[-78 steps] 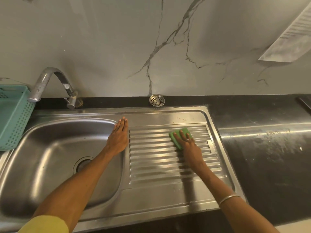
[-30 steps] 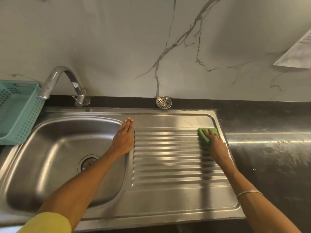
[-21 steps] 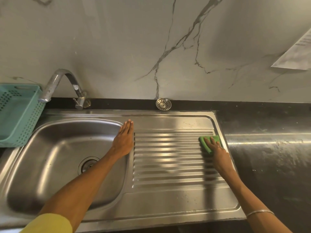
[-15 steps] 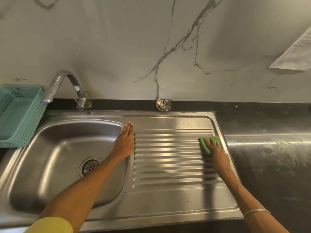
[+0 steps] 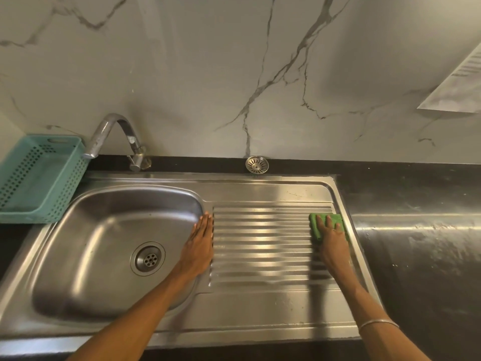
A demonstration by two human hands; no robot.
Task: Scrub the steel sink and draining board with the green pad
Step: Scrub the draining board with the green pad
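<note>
At the far left the teal basket (image 5: 39, 178) sat on the dark counter just beside the sink (image 5: 78, 256), out of the wet work as I read it. The tap (image 5: 114, 136) arched over the basin's back left corner, and the drain (image 5: 147, 258) lay bare at the bottom of the bowl.

My left hand (image 5: 199, 246) lay flat on the strip of steel between the basin and the draining board (image 5: 260, 256), palm down, fingers straight and close together, pointing toward the wall. It held nothing; I judged it a brace, taking my weight while the other arm worked. The forearm ran in from the lower left over the basin's near right corner.

A loose strainer (image 5: 257, 164) rested on the black ledge behind the board, well apart from both hands, seemingly set aside to keep the steel free.

My right hand (image 5: 330, 238) pressed the green pad (image 5: 316, 225) down onto the ridges at the board's far right edge, near the back. The fingers lay spread and nearly straight across the pad, pressing rather than gripping; I could not tell where the thumb sat. The wrist was low, the forearm angled in from the lower right with a bangle (image 5: 378, 323) on it. I judged that the board was in hand and the basin was yet to be scrubbed.
</note>
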